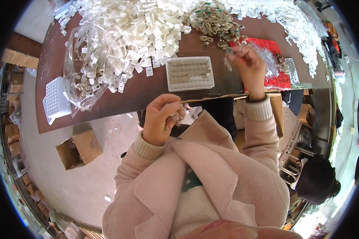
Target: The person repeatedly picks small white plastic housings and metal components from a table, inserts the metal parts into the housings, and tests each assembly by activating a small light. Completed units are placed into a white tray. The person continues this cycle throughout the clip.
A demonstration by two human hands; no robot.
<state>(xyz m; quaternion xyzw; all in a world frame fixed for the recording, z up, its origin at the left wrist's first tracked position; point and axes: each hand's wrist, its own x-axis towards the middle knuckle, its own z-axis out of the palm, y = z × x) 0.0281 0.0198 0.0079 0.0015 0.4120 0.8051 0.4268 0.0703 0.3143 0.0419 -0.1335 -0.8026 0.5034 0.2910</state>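
My left hand (159, 119) is held before the table's front edge, fingers curled round a few small, shiny brownish pieces, too small to name. My right hand (251, 65) is raised over the table on the right, thumb and fingers pinched at a small item I cannot make out. Just beyond its fingertips lies a heap of small brownish-gold pieces with green bits (215, 24). Between my hands, a white tray (191, 88) with rows of small cells rests near the edge. Beige pieces sit in its upper rows; the lower cells look white.
A big heap of white plastic pieces (135, 28) covers the table's back left. Clear bags (77, 75), stacked white trays (56, 97) and a red sheet (281, 81) lie around. More clear pieces (303, 36) spread at right. An open cardboard box (87, 147) stands on the floor.
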